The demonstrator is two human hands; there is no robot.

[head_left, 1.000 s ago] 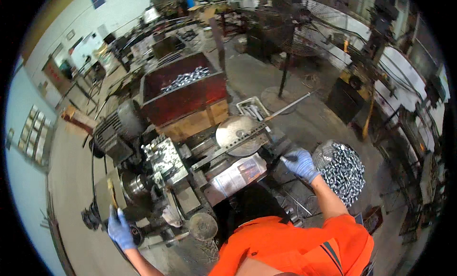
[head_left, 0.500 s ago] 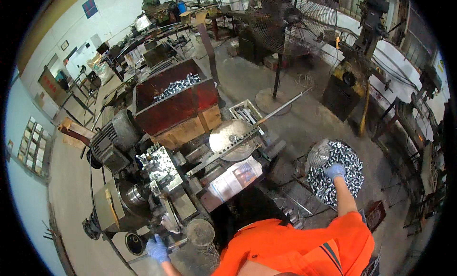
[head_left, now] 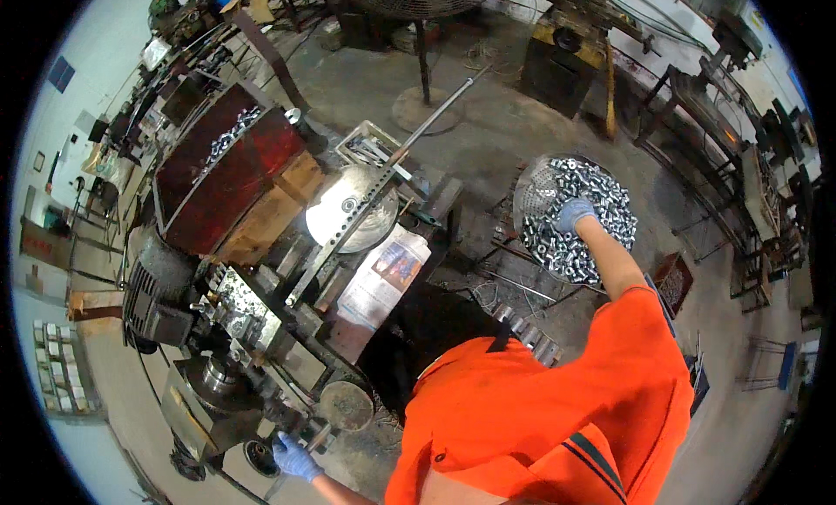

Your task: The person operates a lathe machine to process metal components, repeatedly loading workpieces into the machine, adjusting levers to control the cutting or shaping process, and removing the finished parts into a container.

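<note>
Head view: the right hand, in a pale blue glove, is down among the metal parts heaped in a round perforated basin on the person's right. Its fingertips are hidden in the heap, so I cannot tell whether they grip any of it. The parts are short, shiny and silver, and lie every which way; the basin's bare inner wall shows along its left side. The left hand, gloved alike, is low on the left, just beside a dark handwheel and a short bar. Its fingers look partly stretched out; whether they touch either one, I cannot tell. Above that hand stands a greasy machine with a round chuck, and further up is a motor. A round can stands near the short bar. Between the two hands, higher up, a silver disc lies under a slanting strip with a row of holes, and a printed sheet lies just below them. Left of the disc, a red bin holds more small silver pieces. A pale tray of tools sits just above the disc. Right of the basin, lower down, is a small red box.
</note>
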